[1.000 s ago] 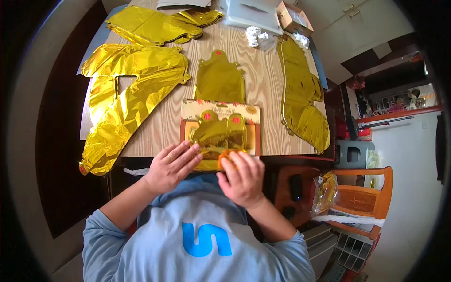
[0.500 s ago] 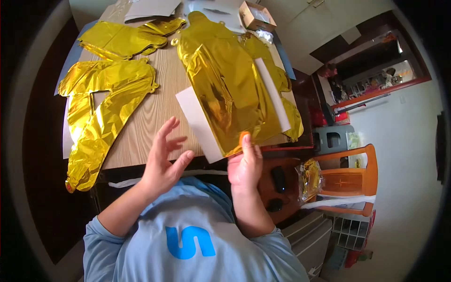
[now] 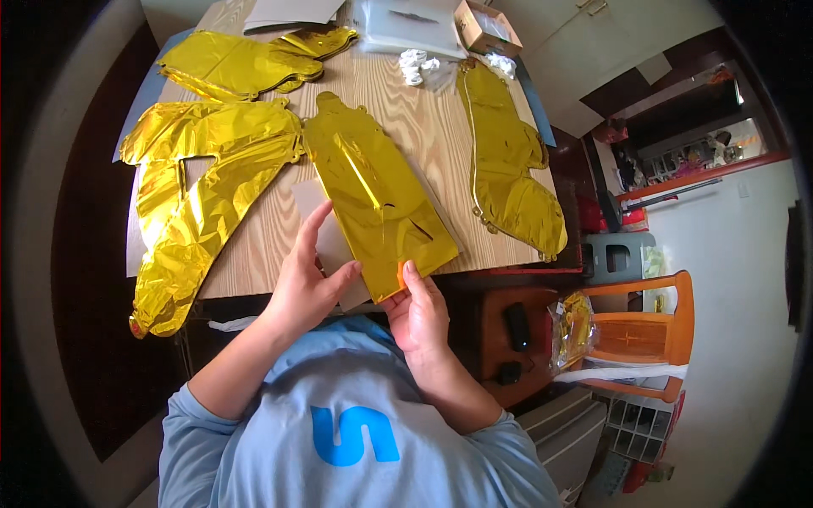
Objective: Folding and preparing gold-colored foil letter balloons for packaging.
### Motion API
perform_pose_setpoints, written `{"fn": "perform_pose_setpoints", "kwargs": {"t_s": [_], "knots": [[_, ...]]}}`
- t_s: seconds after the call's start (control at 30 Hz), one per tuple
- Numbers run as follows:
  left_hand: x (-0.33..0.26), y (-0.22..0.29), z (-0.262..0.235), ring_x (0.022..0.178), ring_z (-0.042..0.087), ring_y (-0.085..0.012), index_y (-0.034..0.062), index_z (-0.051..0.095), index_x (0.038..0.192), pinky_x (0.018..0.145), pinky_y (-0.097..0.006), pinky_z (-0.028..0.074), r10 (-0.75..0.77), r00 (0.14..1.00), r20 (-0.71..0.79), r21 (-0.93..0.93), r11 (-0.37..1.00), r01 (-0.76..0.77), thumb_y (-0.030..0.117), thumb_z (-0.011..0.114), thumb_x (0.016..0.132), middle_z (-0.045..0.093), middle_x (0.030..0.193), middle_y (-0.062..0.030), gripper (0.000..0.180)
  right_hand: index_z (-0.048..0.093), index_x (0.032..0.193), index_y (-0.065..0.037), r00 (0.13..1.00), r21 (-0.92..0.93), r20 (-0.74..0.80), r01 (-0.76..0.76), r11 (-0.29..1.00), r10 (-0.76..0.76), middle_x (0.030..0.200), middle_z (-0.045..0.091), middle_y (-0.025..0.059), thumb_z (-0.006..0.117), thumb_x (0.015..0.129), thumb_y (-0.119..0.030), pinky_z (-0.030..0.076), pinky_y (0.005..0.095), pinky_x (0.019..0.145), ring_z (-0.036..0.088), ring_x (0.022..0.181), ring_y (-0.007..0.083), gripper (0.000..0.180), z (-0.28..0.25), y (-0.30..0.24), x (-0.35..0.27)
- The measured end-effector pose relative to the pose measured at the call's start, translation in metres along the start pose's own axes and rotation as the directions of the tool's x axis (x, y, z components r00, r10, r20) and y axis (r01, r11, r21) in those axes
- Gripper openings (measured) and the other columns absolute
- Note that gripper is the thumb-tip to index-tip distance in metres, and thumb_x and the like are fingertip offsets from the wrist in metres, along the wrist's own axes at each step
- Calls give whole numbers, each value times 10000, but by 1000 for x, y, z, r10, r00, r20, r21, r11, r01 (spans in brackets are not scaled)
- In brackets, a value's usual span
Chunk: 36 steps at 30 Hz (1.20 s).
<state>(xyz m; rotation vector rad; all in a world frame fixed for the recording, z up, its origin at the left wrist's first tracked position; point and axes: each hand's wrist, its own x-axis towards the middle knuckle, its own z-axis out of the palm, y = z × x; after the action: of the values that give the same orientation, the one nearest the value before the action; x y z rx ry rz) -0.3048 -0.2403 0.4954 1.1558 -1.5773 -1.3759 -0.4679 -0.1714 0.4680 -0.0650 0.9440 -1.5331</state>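
Note:
A flat gold foil balloon (image 3: 364,169), folded into a long panel, lies over the near middle of the table with its near end raised past the edge. My right hand (image 3: 421,317) pinches that near end, thumb on top and fingers underneath. My left hand (image 3: 301,284) is open at the panel's left side, fingers apart, close to a pale card (image 3: 326,229) that shows from under the foil. Whether its fingertips touch the foil or card, I cannot tell.
More flat gold foil balloons lie at the near left (image 3: 229,195), far left (image 3: 237,63) and right (image 3: 508,161) of the wood-grain table (image 3: 415,127). At the back are clear plastic sheets (image 3: 406,30) and a cardboard box (image 3: 487,30). A wooden chair (image 3: 635,330) stands at right.
The foil panel has come down flatter and looks narrower, with its far end nearer me. My right hand has moved left with it, and my left hand has come closer to its side.

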Motion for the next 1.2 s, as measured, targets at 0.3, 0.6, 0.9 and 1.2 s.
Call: {"fn": "perform_pose_setpoints", "kwargs": {"t_s": [0.3, 0.6, 0.9, 1.2], "knots": [[7, 19, -15, 1063, 634, -128, 11, 498, 1412, 924, -285, 528, -61, 998, 13, -26, 998, 61, 84, 796, 869, 654, 1185, -75, 623, 606, 1271, -27, 998, 3, 62, 24, 1000, -24, 1195, 702, 97, 602, 1056, -245, 598, 397, 908, 712, 1049, 219, 306, 15, -4, -14], [18, 5, -6, 1244, 575, -187, -16, 463, 1432, 1080, -318, 466, -26, 995, -93, -218, 976, 5, -33, 773, 804, 592, 1335, -107, 701, 604, 1262, -53, 987, -118, 113, 124, 985, -111, 1140, 696, 89, 614, 1051, -265, 607, 333, 810, 708, 959, 187, 299, 15, 4, -10], [38, 45, -43, 1223, 623, -210, -21, 361, 1530, 1053, -351, 518, -82, 997, -8, -624, 779, 60, -100, 728, 834, 565, 1408, -136, 791, 590, 1284, 25, 849, -184, 380, 459, 869, -367, 1327, 626, 91, 695, 985, -373, 357, 366, 1116, 561, 1231, 201, 509, -1, -46, 11], [49, 30, -54, 1272, 588, -198, -4, 359, 1552, 1076, -331, 489, -65, 992, 104, -461, 881, 106, -76, 764, 808, 534, 1468, -129, 850, 727, 1185, -16, 905, -368, 412, 64, 928, 101, 1133, 746, 53, 665, 997, -120, 521, 303, 939, 685, 1022, 137, 223, -12, -74, -2]]}}
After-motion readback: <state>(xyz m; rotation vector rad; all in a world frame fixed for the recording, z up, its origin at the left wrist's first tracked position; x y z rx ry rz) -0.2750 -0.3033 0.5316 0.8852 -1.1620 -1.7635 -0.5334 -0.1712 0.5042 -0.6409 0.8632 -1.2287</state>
